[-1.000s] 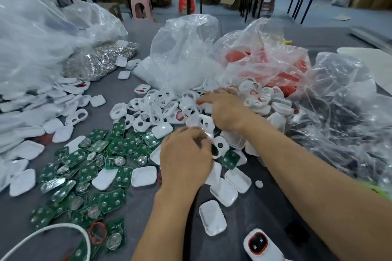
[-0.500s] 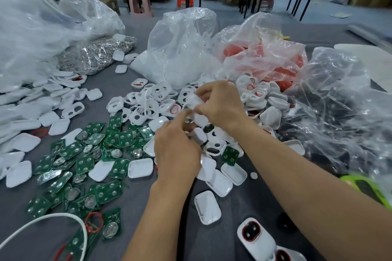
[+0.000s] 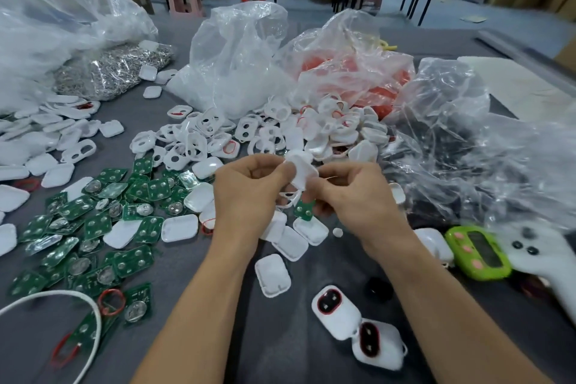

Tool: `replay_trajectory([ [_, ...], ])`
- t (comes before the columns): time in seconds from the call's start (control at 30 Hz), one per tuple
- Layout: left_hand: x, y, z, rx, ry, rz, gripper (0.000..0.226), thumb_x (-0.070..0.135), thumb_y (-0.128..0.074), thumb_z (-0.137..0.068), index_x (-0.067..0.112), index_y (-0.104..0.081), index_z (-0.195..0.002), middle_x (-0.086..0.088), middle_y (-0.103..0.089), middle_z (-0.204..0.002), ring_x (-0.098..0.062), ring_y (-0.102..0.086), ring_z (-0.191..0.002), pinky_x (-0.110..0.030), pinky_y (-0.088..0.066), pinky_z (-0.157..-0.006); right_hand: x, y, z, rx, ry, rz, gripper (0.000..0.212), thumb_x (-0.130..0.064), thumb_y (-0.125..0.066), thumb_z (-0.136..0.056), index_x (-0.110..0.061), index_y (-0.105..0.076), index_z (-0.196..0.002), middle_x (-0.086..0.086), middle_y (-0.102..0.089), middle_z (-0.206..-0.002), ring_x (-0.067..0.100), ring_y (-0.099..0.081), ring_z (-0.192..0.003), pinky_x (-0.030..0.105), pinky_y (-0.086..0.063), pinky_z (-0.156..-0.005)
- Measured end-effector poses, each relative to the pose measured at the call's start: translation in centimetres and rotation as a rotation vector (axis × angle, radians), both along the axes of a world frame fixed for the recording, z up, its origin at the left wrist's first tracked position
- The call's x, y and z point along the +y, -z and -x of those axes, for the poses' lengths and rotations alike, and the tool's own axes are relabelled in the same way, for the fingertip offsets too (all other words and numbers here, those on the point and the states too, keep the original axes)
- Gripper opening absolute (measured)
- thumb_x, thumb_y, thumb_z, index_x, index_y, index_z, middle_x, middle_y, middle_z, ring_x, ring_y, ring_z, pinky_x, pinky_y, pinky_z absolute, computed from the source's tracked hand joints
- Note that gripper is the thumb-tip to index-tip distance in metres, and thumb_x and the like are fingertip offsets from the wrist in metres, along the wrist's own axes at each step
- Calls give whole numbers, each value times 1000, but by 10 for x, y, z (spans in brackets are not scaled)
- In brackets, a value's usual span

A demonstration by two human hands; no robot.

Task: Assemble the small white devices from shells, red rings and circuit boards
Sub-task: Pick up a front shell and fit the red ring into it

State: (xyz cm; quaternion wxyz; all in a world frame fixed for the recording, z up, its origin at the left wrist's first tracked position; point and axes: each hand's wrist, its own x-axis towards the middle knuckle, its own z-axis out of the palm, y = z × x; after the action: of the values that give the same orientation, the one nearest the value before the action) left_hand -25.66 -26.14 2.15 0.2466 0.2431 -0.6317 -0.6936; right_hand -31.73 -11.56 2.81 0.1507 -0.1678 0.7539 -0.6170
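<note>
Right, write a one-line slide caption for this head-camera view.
Left hand and right hand pinch a white shell over a table strewn with circuit boards and finished devices.

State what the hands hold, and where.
A white shell, pinched at its left edge by the left hand and its right edge by the right hand, which also seems to hold a circuit board.

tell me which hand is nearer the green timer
Right. The right hand is up-left of the green timer; the left hand is farther left, beyond it. Both pinch one white shell.
</note>
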Motion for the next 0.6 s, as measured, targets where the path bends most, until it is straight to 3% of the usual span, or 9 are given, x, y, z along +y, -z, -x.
replay_trajectory([
  [0.1,-2,6,-3,-120,-1,327,12,36,-77,-86,35,-81,-97,13,-79,-93,-3,-73,-89,-27,-57,-84,6,2,6,-22,163,6,12,-14,-74,-92,-13,-79,-81,7,-77,-73,15,-66,-57,28,-54,-55],
  [0.17,-1,11,-4,-310,27,768,39,36,-70,-93,36,-66,-131,15,-69,-128,-5,-59,-122,-25,-42,-104,5,-6,11,-221,57,221,9,-10,-67,-98,-9,-73,-105,7,-79,-95,17,-75,-80,28,-59,-62],
  [0.23,6,15,-2,-424,152,1026,49,37,-64,-97,33,-53,-145,5,-63,-136,-18,-52,-129,-34,-37,-106,2,-9,16,-324,-13,355,37,-1,-58,-101,-14,-55,-135,2,-73,-118,16,-75,-101,28,-61,-70],
  [0.3,9,18,0,-403,150,1044,35,33,-62,-98,36,-63,-133,3,-70,-116,-23,-60,-113,-39,-43,-97,2,-7,16,-260,73,296,50,10,-52,-99,-10,-49,-145,2,-71,-118,13,-75,-96,26,-61,-70],
  [0.37,8,18,1,-307,26,954,21,25,-62,-99,36,-74,-111,6,-73,-89,-24,-65,-89,-37,-45,-85,5,2,13,-127,157,153,44,12,-52,-95,-8,-62,-133,0,-77,-102,14,-76,-80,23,-59,-68],
  [0.43,7,16,2,-270,-73,843,22,28,-60,-101,37,-75,-114,9,-74,-84,-15,-64,-81,-32,-46,-78,11,11,8,14,171,4,39,9,-55,-92,-16,-74,-115,-6,-79,-88,12,-74,-69,20,-56,-64],
  [0.5,10,12,1,-209,-100,697,26,31,-63,-98,41,-72,-120,12,-73,-78,-2,-64,-75,-26,-51,-75,14,13,6,94,176,-34,29,-2,-63,-91,-27,-77,-100,-8,-77,-79,10,-72,-62,19,-55,-60],
  [0.57,18,7,0,-138,-38,654,22,31,-66,-93,43,-72,-111,13,-72,-74,-7,-68,-72,-34,-57,-74,14,7,6,119,134,-6,7,-27,-73,-88,-29,-78,-92,-6,-76,-72,10,-69,-56,20,-53,-55],
  [0.6,23,6,-2,-113,-14,723,19,31,-66,-92,43,-73,-105,13,-73,-74,-13,-69,-72,-39,-57,-73,14,4,5,134,92,-12,12,-39,-73,-84,-29,-78,-89,-5,-75,-71,11,-67,-54,22,-52,-54],
])
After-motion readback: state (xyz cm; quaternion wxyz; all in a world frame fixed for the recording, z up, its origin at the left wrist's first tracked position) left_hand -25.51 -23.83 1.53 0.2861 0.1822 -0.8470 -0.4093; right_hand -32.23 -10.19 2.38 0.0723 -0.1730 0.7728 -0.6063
